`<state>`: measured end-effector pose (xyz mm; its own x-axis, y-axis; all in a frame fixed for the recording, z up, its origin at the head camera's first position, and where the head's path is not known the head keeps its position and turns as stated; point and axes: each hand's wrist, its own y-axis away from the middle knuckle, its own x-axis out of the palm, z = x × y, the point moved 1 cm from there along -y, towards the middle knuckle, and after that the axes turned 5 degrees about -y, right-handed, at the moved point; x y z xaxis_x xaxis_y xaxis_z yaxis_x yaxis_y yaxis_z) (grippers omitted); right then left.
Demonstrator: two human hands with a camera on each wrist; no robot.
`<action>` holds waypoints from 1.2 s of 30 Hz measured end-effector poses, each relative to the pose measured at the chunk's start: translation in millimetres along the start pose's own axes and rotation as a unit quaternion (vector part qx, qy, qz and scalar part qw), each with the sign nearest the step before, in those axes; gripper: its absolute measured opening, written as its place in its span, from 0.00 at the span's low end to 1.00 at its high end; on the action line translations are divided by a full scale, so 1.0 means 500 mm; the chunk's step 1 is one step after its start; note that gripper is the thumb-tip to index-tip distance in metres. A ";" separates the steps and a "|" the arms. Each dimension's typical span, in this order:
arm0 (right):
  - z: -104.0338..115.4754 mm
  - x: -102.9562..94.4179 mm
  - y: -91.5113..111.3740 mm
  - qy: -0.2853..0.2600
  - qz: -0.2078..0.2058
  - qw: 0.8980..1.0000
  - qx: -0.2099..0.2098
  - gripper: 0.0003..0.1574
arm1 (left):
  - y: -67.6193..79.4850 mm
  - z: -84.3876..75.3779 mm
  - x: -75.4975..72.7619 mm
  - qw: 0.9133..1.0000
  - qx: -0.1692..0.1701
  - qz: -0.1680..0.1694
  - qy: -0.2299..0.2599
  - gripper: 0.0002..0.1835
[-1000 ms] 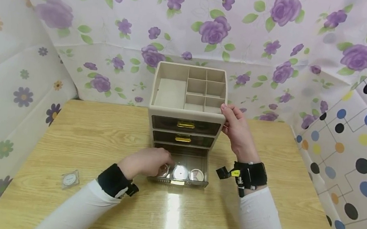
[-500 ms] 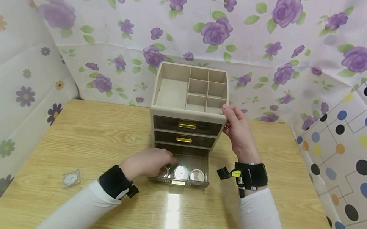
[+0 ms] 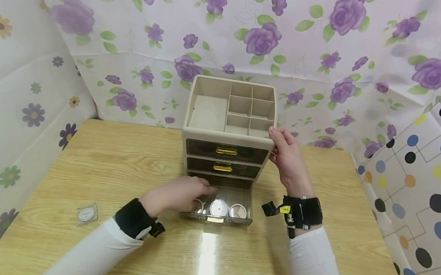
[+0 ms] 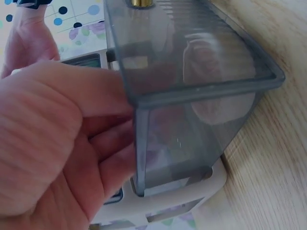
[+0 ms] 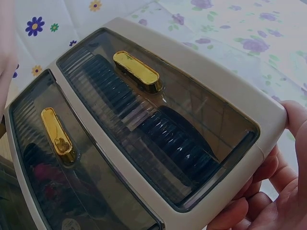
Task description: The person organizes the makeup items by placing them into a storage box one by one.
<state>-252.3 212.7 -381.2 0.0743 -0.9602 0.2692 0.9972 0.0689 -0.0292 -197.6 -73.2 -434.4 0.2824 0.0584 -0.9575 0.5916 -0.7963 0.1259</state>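
A beige desktop organizer [image 3: 226,136] stands at the back of the table, its bottom smoky clear drawer [image 3: 235,189] pulled out. Along the drawer's front lie round compacts: one shiny white [image 3: 218,207], one with a sectioned pan [image 3: 238,211] and a third [image 3: 198,205] partly behind my left hand. That left hand [image 3: 174,193] reaches over the drawer's left wall, a finger extended over its floor. The left wrist view shows its fingertips partly hidden by the tinted plastic [image 4: 177,143]. My right hand [image 3: 286,157] grips the organizer's right front edge, thumb on top, fingers curled beneath.
A small square clear case [image 3: 87,214] with a round white centre lies at the left on the wooden table [image 3: 127,254]. The two upper drawers with gold handles [image 5: 139,69] are closed, with dark contents showing through. Flower-printed cloth [image 3: 152,55] hangs close behind.
My left fingers have shifted slightly inward and farther back over the drawer. My right hand keeps its grip on the organizer. The whole head view has drifted a little.
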 end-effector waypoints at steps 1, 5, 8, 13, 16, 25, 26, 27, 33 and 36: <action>0.000 -0.001 0.000 0.000 0.001 1.000 -0.001 0.13 | 0.002 0.001 -0.003 1.000 0.003 -0.004 0.006 0.33; 0.000 -0.004 0.000 -0.002 0.002 1.000 -0.004 0.14 | 0.011 0.007 -0.012 0.999 0.007 -0.024 0.027 0.30; 0.002 -0.005 0.001 -0.002 0.003 1.000 -0.007 0.14 | 0.024 0.008 -0.018 0.998 0.009 -0.052 0.018 0.28; 0.004 -0.006 0.002 0.000 0.003 1.000 -0.007 0.14 | 0.049 0.012 -0.022 0.992 0.028 -0.123 -0.002 0.25; 0.005 -0.005 0.001 0.000 0.003 1.000 -0.007 0.14 | 0.069 0.021 -0.022 0.985 0.039 -0.169 0.010 0.24; 0.009 -0.001 0.000 -0.007 0.006 1.000 -0.009 0.14 | 0.155 0.064 -0.021 0.952 0.020 -0.305 0.011 0.24; 0.009 0.001 0.000 -0.009 0.007 1.000 -0.009 0.14 | 0.169 0.070 -0.021 0.949 0.013 -0.316 0.008 0.25; 0.009 0.002 0.000 -0.010 0.008 1.000 -0.008 0.14 | 0.184 0.077 -0.020 0.947 0.003 -0.322 0.007 0.25; 0.005 0.007 -0.002 -0.003 0.012 1.000 -0.002 0.14 | 0.302 0.125 -0.004 0.959 -0.099 -0.265 0.028 0.33; 0.002 0.002 -0.001 0.002 0.009 1.000 -0.001 0.14 | 0.365 0.154 0.013 0.967 -0.144 -0.205 0.048 0.37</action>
<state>-252.8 211.8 -380.1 0.0927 -0.9600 0.2643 0.9956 0.0861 -0.0366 -145.7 -264.4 -437.8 0.0414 0.4001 -0.9155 0.8501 -0.4955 -0.1781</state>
